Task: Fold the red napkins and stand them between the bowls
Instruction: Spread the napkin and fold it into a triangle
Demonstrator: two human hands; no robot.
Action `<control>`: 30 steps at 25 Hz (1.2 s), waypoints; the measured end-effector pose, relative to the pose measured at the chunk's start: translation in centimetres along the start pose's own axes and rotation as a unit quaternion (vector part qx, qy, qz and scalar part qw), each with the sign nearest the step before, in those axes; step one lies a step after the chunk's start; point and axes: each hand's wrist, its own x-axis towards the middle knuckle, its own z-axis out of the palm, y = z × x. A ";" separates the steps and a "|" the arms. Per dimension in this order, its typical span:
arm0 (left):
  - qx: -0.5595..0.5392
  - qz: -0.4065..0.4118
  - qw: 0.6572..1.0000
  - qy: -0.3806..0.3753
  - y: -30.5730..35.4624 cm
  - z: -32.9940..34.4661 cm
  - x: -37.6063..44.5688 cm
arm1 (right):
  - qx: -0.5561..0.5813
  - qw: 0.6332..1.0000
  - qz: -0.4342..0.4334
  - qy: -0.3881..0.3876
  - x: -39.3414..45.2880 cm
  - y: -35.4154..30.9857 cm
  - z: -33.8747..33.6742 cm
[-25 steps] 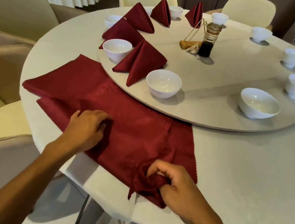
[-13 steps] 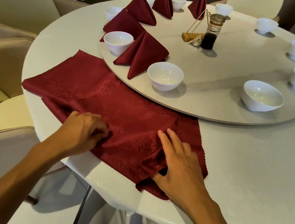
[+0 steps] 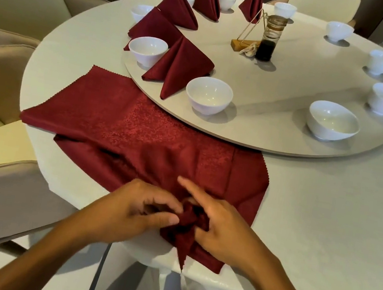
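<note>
Both hands' fingers (image 3: 163, 218) pinch bunched red napkin (image 3: 136, 135) corner between them.

You stand at a round bench (image 3: 325, 218) with a white cloth on it. A flat red napkin (image 3: 136, 135) lies on the near side and hangs a bit over the edge. A big round turning plate (image 3: 275, 138) sits in the middle, over the napkin's far edge.
</note>
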 end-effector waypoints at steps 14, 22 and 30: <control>0.420 -0.316 0.819 0.232 -11.3 -14.9 2.8 | -0.222 0.969 0.095 -0.057 -0.3 -0.5 -3.5; 0.386 -0.092 0.892 0.217 -10.9 -7.9 1.6 | -0.200 0.979 0.029 -0.004 0.8 2.3 -2.5; 0.412 -0.063 0.892 0.177 -7.1 -7.7 4.8 | -0.129 0.968 0.117 -0.179 -1.8 1.1 -6.0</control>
